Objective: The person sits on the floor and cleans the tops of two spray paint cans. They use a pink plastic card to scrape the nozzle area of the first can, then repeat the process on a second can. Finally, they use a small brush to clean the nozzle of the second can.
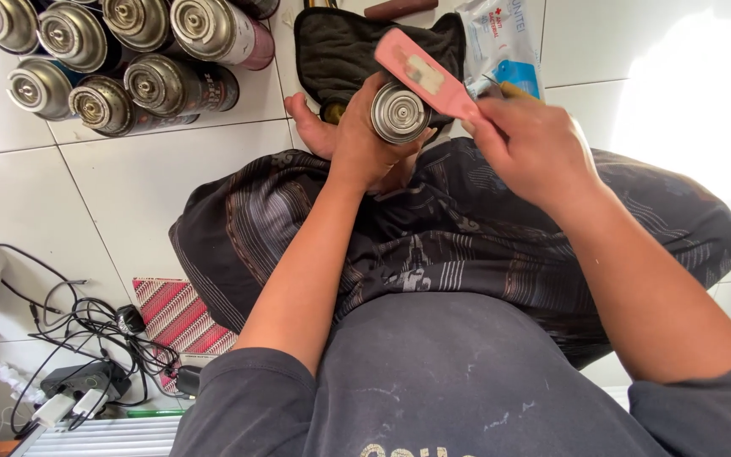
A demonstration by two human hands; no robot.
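Observation:
My left hand [357, 135] grips an upright metal spray can [399, 112] over my lap, its silver top with the valve facing the camera. My right hand [528, 145] holds a flat pink paddle-shaped tool [423, 73] by its handle, and the pink blade lies across the can's top rim. A pale patch sits on the blade. I sit cross-legged on a white tiled floor, and my bare foot [308, 125] shows just left of the can.
Several more metal cans [120, 59] lie stacked at the upper left. A dark cloth [336, 46] and a white wet-wipe packet [501, 38] lie beyond the hands. A power strip with tangled cables [86, 355] and a red striped mat [181, 315] sit at lower left.

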